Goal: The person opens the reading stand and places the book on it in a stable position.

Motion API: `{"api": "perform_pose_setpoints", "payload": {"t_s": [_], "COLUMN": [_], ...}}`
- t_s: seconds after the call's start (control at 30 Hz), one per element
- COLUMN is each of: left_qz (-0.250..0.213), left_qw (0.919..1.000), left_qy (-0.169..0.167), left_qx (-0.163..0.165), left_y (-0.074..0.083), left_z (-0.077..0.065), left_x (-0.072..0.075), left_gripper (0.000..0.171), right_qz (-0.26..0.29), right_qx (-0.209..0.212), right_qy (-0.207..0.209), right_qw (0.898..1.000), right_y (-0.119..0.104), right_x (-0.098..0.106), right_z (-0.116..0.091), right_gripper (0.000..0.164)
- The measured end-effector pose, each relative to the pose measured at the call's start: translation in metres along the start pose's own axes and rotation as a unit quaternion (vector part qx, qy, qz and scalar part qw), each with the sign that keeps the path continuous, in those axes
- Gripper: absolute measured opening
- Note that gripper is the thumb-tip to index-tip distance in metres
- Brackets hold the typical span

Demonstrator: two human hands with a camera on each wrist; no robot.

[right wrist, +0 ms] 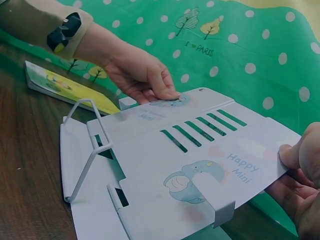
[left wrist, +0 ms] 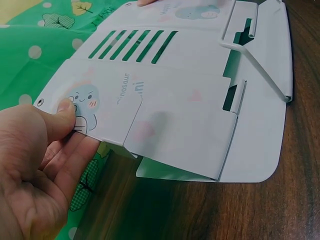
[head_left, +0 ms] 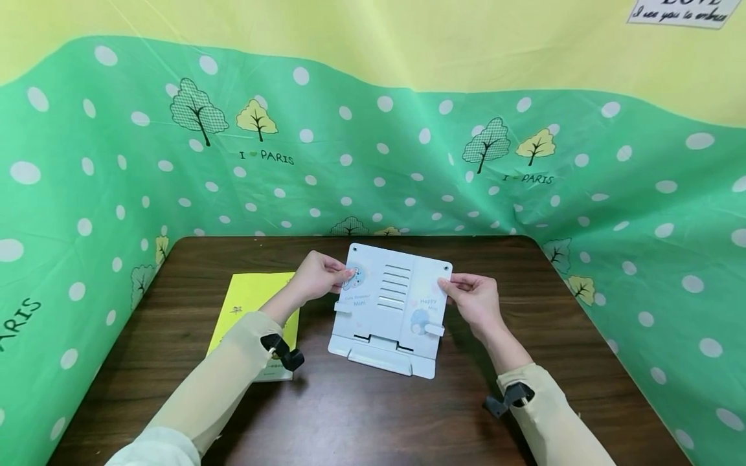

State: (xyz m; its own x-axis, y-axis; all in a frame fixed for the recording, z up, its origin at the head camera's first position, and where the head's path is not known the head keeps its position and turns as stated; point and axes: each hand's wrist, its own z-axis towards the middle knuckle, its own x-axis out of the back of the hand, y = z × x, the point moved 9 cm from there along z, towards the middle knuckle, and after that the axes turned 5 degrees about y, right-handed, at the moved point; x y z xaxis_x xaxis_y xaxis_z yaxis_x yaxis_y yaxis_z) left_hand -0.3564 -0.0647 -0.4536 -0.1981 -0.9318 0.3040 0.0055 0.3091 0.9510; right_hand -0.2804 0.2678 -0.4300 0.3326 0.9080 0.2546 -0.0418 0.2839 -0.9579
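Between both hands is a white folding book stand (head_left: 396, 304) with slots, cartoon dinosaurs and the words "Happy Mini". My left hand (head_left: 319, 277) pinches its left edge near the top, thumb on the printed face and fingers beneath. On the opposite edge, my right hand (head_left: 474, 299) grips it the same way. The stand's panel tilts up from its base plate (left wrist: 260, 150), which shows in the left wrist view. A bent wire bracket (right wrist: 90, 155) rises at the lower edge, and a white side clip (right wrist: 215, 197) sits on the right side.
A yellow-covered book (head_left: 250, 294) lies on the dark wooden table (head_left: 373, 421) to the left, partly under the left forearm. Green and yellow printed cloth (head_left: 350, 162) hangs behind the table and along both sides.
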Motion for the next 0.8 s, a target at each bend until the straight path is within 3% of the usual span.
{"api": "perform_pose_setpoints", "payload": {"t_s": [0.8], "left_qz": [-0.045], "left_qw": [0.9989], "left_qy": [0.008], "left_qx": [0.006], "left_y": [-0.010], "left_z": [-0.008], "left_x": [0.000], "left_gripper": [0.017], "right_qz": [-0.031], "right_qx": [-0.003], "right_qy": [-0.015], "right_qw": [0.999], "right_y": [0.003], "right_x": [-0.006], "right_z": [0.023], "right_gripper": [0.025]}}
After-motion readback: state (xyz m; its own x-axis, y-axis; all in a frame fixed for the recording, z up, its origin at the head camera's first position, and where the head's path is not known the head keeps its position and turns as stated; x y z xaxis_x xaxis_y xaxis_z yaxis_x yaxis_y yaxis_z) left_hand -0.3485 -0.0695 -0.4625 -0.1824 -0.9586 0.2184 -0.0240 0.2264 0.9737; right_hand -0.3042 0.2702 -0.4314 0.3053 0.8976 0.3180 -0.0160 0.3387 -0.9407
